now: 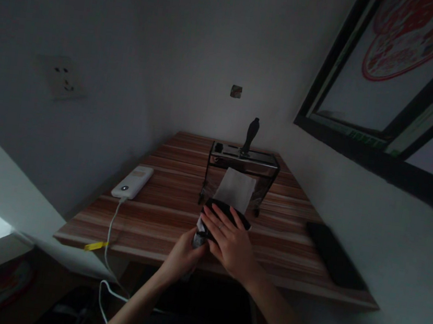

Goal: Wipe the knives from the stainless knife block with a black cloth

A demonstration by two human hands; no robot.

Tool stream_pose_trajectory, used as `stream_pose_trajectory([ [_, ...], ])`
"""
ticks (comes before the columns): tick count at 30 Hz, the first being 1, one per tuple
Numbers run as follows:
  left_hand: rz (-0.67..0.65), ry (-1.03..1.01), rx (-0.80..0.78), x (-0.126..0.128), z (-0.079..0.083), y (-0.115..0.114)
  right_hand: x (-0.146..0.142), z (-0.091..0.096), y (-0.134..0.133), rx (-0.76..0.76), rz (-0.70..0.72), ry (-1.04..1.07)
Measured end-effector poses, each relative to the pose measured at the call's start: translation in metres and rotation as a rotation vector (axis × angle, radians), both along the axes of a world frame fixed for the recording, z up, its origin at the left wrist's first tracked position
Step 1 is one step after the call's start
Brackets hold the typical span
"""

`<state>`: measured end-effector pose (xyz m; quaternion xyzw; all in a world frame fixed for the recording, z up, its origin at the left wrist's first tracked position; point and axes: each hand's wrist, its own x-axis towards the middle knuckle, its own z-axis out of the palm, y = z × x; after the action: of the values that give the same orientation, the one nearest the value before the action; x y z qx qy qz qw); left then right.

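Observation:
My left hand (183,255) is closed around a crumpled, whitish, film-like thing (199,240) at the table's near edge. Over a flat black piece (216,204) lies my right hand (232,243), its fingers stretched out and slightly spread on it. My two hands nearly touch, and the underside of the black piece is hidden. Just beyond it a pale paper-like sheet (236,188) leans toward a metal-framed device (262,159) with clear film around it. A black handle (251,132) stands upright on top of that device.
On the wood-grain table (175,178), a white power bank (133,182) lies left with a white cable (113,223) hanging over the edge. A yellow tag (94,246) is at the front edge. A dark phone-like slab (335,255) lies right. Walls enclose the table's back and sides.

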<state>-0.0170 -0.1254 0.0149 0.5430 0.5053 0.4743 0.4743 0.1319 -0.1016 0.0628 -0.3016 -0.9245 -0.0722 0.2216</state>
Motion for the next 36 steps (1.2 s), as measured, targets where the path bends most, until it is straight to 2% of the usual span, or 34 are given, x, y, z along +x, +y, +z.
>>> stream_pose_trajectory([
  [6,0.048,-0.014,0.046,-0.002,-0.001,-0.004,-0.006,-0.015,-0.024,-0.084,0.051,-0.031],
  [12,0.054,0.014,0.046,-0.002,0.0,-0.003,-0.006,-0.015,-0.024,-0.066,0.037,-0.003],
  [20,0.002,-0.046,-0.006,-0.001,0.002,0.0,-0.004,-0.013,-0.017,-0.045,0.048,-0.024],
  [25,0.013,-0.031,-0.04,0.0,0.0,0.0,-0.003,-0.009,-0.009,-0.027,0.055,-0.037],
  [32,-0.023,0.003,0.028,-0.001,0.0,0.001,0.003,0.004,0.011,-0.004,0.017,-0.017],
  [36,-0.025,-0.004,0.001,-0.001,-0.001,0.001,0.007,0.013,0.023,0.023,0.004,-0.002],
])
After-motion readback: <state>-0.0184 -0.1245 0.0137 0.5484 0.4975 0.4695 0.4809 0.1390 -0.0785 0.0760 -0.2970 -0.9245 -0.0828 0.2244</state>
